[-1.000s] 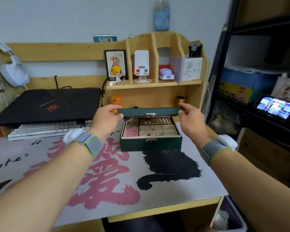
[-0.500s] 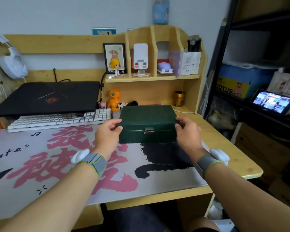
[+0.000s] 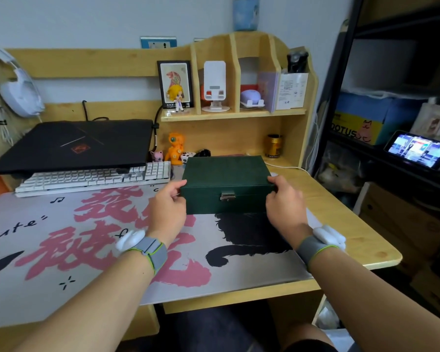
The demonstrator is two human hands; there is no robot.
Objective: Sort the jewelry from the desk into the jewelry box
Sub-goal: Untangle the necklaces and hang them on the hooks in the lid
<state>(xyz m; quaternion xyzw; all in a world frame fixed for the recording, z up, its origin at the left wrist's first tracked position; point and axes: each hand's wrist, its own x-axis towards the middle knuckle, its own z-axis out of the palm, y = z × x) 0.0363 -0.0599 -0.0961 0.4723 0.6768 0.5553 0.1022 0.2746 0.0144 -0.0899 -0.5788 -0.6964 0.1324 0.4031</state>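
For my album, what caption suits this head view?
Both hands, left hand and right hand, grip the closed green jewelry box on the desk mat.

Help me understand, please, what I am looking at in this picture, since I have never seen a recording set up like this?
There is no machine here: a person wears a wide-angle camera on the head, looking forward and down at two bare hands. The left hand and the right hand each grip one end of a green jewelry box, whose lid is down. The box stands on a printed desk mat over a wooden desk. Behind it lie a white keyboard, a closed black laptop and an orange figurine. Each wrist wears a grey band. No loose jewelry shows.
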